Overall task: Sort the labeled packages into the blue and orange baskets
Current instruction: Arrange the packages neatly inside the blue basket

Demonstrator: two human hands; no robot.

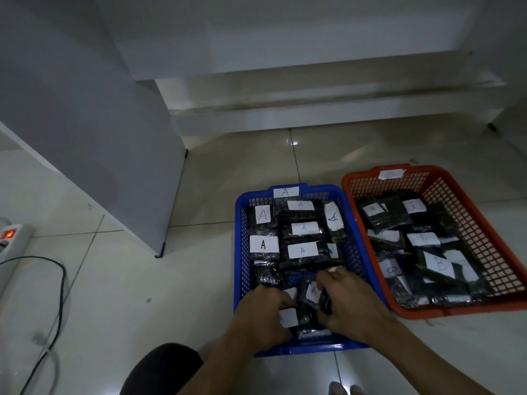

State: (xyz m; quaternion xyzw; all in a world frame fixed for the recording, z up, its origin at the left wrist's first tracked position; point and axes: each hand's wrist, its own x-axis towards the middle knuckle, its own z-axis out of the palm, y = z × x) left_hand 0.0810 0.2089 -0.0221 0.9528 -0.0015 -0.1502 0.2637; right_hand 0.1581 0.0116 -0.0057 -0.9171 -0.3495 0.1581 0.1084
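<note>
over blue basket (241, 252): left hand (263, 315), right hand (349, 302) fingers curled, both gripping a-labeled package (312, 293).

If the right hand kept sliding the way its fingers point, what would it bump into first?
Probably the left hand. The right hand points leftward across the blue basket, with only the A-labelled package they both hold between them.

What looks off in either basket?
Mostly tidy. In the blue basket, one A package leans tilted against the right wall instead of lying flat. Orange basket packages lie jumbled at mixed angles; some labels are too blurred to read.
</note>
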